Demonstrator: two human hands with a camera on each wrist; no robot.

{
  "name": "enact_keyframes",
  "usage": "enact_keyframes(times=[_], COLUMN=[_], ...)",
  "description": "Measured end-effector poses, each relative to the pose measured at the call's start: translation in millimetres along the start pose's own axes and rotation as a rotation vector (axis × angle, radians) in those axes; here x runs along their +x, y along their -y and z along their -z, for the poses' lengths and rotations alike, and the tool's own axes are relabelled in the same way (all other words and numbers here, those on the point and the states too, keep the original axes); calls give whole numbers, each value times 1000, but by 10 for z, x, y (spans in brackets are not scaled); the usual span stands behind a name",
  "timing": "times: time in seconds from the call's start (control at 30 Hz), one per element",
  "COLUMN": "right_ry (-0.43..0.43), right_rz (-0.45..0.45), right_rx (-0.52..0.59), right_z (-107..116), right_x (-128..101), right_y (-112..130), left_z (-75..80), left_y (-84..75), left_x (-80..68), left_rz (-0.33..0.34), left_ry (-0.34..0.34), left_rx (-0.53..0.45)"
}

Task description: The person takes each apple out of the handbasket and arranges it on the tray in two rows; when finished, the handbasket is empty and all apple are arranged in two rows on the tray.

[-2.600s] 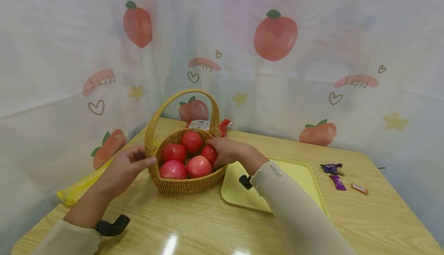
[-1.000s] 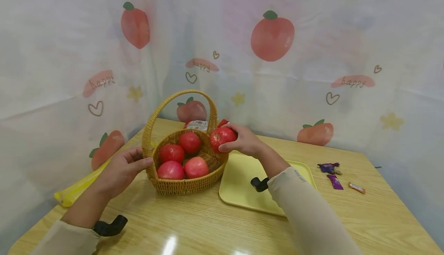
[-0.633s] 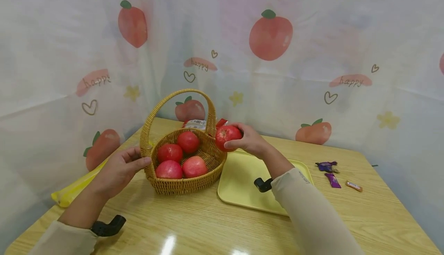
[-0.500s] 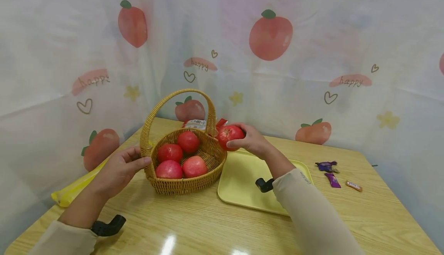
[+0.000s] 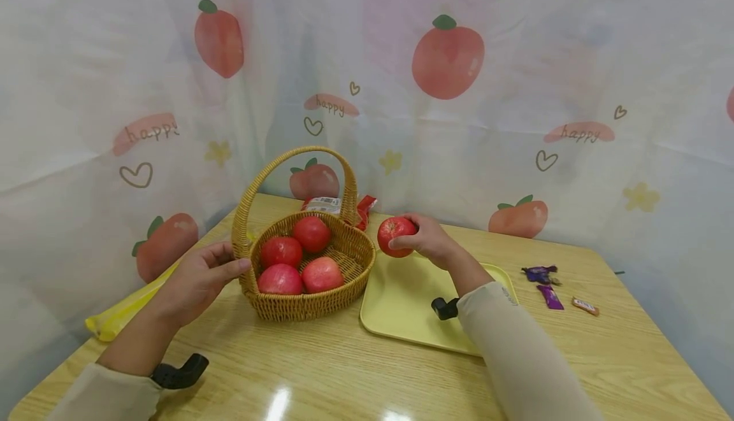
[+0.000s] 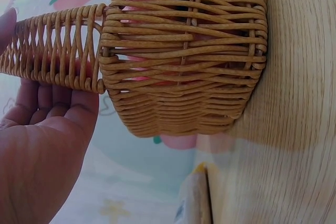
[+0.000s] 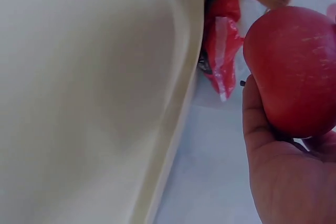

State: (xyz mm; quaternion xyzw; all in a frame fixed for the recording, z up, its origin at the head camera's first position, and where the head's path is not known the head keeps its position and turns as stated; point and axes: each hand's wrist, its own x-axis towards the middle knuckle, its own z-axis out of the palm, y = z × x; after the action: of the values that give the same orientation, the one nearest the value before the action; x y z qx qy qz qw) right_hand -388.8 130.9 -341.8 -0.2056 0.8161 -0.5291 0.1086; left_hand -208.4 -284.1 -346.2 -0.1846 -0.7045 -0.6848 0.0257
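Observation:
My right hand (image 5: 421,239) grips a red apple (image 5: 395,236) (image 7: 296,69) just above the far left corner of the yellow tray (image 5: 401,306) (image 7: 89,98). To its left stands a wicker basket (image 5: 306,300) (image 6: 184,51) with a tall handle and several red apples (image 5: 295,258) inside. My left hand (image 5: 197,281) (image 6: 42,145) rests with straight fingers against the basket's left side at the foot of the handle.
A red snack packet (image 5: 358,209) (image 7: 223,51) lies behind the basket by the printed curtain. A yellow packet (image 5: 123,313) lies at the table's left edge. Three small wrapped candies (image 5: 550,284) lie right of the tray.
My right hand lifted an apple out of the basket and carried it right and slightly down, over the tray's corner. The left hand stayed on the basket.

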Motion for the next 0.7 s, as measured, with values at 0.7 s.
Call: enact_keyframes(times=[0.7], right_ry=[20], right_rz=[-107], right_rx=[-138], right_z=[-131], right_x=[94], right_y=[-293], left_z=[-11], left_y=[-8], left_x=[13], left_rz=[5], left_ry=[-1], left_rx=[-17])
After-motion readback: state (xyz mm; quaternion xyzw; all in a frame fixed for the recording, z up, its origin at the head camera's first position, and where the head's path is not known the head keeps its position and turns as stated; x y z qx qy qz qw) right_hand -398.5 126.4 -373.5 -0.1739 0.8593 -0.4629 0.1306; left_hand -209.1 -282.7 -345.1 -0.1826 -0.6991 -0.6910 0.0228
